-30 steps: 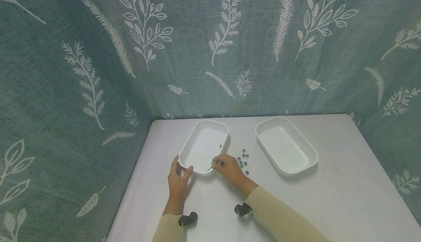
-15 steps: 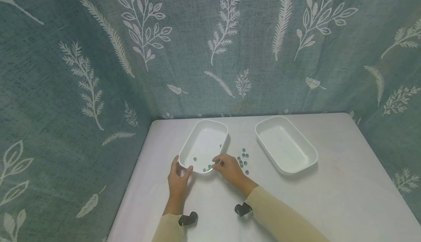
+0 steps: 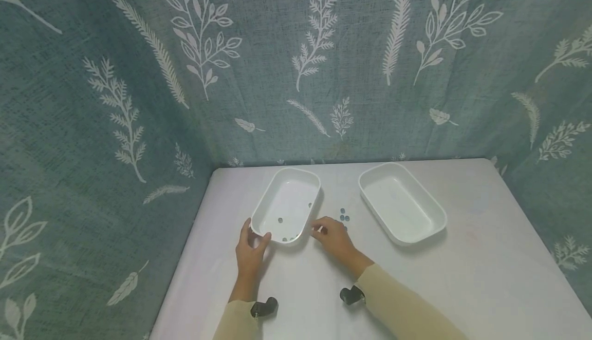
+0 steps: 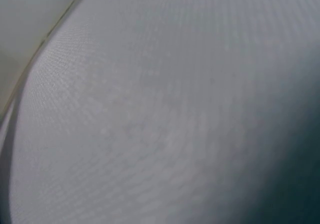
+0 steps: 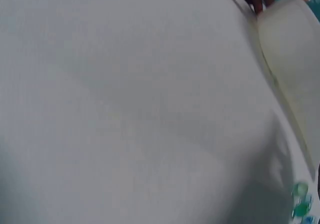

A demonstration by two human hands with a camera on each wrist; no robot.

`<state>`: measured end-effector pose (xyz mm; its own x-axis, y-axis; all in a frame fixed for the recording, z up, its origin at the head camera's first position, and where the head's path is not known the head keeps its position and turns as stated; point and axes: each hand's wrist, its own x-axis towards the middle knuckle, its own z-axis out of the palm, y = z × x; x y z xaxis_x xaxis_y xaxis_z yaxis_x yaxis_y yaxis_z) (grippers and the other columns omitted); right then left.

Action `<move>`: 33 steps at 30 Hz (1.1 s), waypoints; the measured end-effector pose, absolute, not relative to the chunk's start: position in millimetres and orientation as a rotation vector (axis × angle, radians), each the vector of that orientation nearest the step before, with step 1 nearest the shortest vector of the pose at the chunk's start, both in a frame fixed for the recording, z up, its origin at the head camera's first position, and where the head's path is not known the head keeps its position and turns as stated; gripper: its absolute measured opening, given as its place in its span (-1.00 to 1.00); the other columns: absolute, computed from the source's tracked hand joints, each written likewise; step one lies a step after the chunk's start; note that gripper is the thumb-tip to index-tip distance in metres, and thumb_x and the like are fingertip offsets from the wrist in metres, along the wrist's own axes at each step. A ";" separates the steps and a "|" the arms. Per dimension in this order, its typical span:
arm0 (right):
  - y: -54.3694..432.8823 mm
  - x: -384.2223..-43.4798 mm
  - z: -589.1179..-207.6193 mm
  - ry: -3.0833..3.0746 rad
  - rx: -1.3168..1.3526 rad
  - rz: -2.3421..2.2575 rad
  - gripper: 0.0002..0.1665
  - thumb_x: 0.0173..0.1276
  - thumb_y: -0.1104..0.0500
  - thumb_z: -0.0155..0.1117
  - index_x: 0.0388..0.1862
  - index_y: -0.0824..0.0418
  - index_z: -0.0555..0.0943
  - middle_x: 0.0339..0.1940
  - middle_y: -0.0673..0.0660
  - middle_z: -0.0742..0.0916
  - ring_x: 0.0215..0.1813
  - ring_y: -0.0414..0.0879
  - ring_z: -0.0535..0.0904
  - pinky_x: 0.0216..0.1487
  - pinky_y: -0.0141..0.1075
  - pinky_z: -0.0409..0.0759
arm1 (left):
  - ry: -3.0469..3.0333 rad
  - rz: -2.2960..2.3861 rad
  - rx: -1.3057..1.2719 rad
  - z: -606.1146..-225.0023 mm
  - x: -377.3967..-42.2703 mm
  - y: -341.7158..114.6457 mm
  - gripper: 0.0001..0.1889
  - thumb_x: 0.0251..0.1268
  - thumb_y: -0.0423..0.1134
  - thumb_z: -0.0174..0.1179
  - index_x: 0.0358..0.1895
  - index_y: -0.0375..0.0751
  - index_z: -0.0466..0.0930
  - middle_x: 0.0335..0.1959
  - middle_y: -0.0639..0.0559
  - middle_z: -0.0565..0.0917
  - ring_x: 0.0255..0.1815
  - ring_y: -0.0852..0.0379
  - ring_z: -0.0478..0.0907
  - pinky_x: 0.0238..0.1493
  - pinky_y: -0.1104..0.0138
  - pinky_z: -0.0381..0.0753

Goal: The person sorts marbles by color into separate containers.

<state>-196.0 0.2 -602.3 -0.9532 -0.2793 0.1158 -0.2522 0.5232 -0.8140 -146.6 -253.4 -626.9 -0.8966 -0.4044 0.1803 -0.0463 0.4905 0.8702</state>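
The left white tray (image 3: 289,193) is gripped at its near left corner by my left hand (image 3: 251,251), fingers along the outside, thumb at the front rim. Several small round glass beads (image 3: 280,220) lie inside it, mostly toward the near end. Just right of this tray is my right hand (image 3: 334,238), fingers loosely bent, with nothing visible between thumb and forefinger. More beads (image 3: 343,210) lie on the cloth beyond the right hand, which hides part of the group. In the right wrist view, green and blue beads (image 5: 301,208) show at the lower right corner.
A second white tray (image 3: 402,201) stands to the right, with nothing visible inside. White cloth covers the table (image 3: 481,258). A green leaf-patterned curtain (image 3: 273,73) hangs behind and at both sides. The left wrist view shows mostly blurred white cloth (image 4: 150,109).
My right hand has drawn back rightward from the left tray's rim toward the loose beads. Beads have come to lie in the tray, one shifting along its floor. My left hand stays put.
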 end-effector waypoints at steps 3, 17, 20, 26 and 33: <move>12.3 -198.9 -605.8 2.735 -0.449 -1.485 -0.81 0.29 0.12 0.38 -0.12 0.08 0.68 -0.33 -0.20 0.64 -0.32 -0.25 0.49 -0.30 -0.35 0.53 | -2.375 -1.378 0.370 -625.9 -146.3 -253.1 -0.13 0.14 0.07 0.39 0.49 -0.03 0.18 0.39 -0.11 0.37 0.47 -0.09 0.15 0.46 -0.08 -0.03; 55.8 -199.2 -624.0 2.763 -0.227 -1.528 -0.83 0.24 0.11 0.40 -0.18 0.00 0.68 -0.09 -0.07 0.71 0.00 -0.08 0.60 0.04 -0.11 0.58 | -2.375 -1.382 0.370 -627.7 -147.3 -254.6 -0.13 0.13 0.08 0.39 0.49 -0.02 0.18 0.38 -0.11 0.39 0.45 -0.11 0.19 0.45 -0.11 -0.03; 59.2 -198.8 -625.1 2.764 -0.220 -1.510 -0.82 0.26 0.12 0.37 -0.15 -0.02 0.67 -0.12 -0.06 0.70 -0.02 -0.08 0.59 0.01 -0.11 0.59 | -2.370 -1.396 0.368 -627.6 -147.1 -254.5 -0.14 0.14 0.07 0.39 0.49 0.01 0.18 0.40 -0.05 0.38 0.46 -0.07 0.18 0.46 -0.09 -0.05; 60.8 -195.2 -622.2 2.762 -0.203 -1.459 -0.80 0.28 0.13 0.33 -0.10 0.02 0.67 -0.06 0.01 0.71 0.06 -0.02 0.60 0.09 -0.05 0.56 | -2.363 -1.408 0.374 -627.3 -146.6 -253.9 -0.14 0.14 0.07 0.39 0.48 0.01 0.19 0.38 -0.05 0.40 0.45 -0.07 0.20 0.46 -0.09 -0.05; 59.3 -194.1 -622.1 2.819 -0.227 -1.321 -0.77 0.28 0.14 0.33 -0.07 0.04 0.67 -0.16 -0.04 0.68 -0.10 -0.12 0.59 -0.05 -0.17 0.59 | -2.372 -1.397 0.373 -627.0 -146.5 -253.5 -0.14 0.13 0.07 0.39 0.48 0.00 0.19 0.36 -0.10 0.41 0.44 -0.12 0.22 0.45 -0.12 -0.04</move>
<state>-194.1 59.3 -622.1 -0.9893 -0.1394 0.0436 -0.1228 0.6313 -0.7657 -146.5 -253.5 -627.0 -0.8996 -0.4007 0.1735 -0.0425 0.4758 0.8785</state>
